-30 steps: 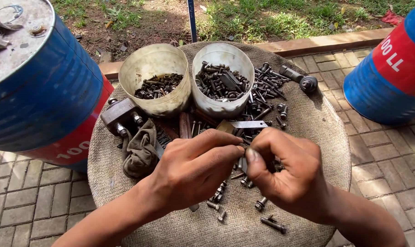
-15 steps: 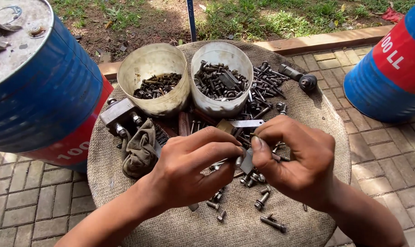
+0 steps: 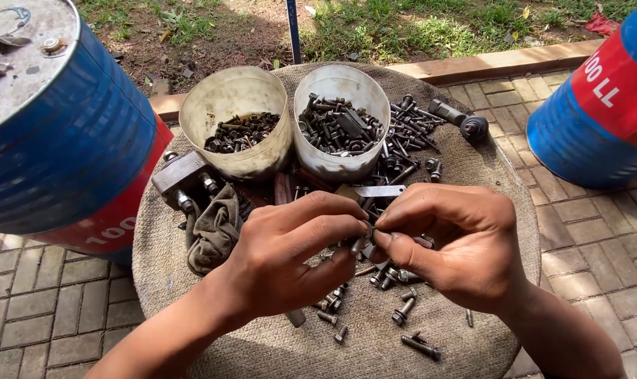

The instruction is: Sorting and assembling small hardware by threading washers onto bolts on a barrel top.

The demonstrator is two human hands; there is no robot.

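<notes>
My left hand (image 3: 294,256) and my right hand (image 3: 448,238) meet above the middle of a round surface covered in burlap (image 3: 466,165). Their fingertips pinch one small dark bolt (image 3: 360,241) between them; its shape is mostly hidden by the fingers. Below the hands lie several loose bolts and screws (image 3: 403,309). Behind the hands stand two cut white plastic tubs: the left tub (image 3: 236,126) holds small dark hardware, the right tub (image 3: 342,119) holds larger bolts and nuts.
A heap of long bolts (image 3: 410,133) lies right of the tubs, with a black cylindrical part (image 3: 466,121) beyond. A metal block (image 3: 182,179) and a dirty rag (image 3: 210,228) sit at left. Blue-and-red drums stand at left (image 3: 59,140) and right (image 3: 599,105). Brick paving surrounds.
Both hands have lifted slightly from the pile and drawn their fingertips together on the small bolt. The right hand's fingers have curled more tightly over it.
</notes>
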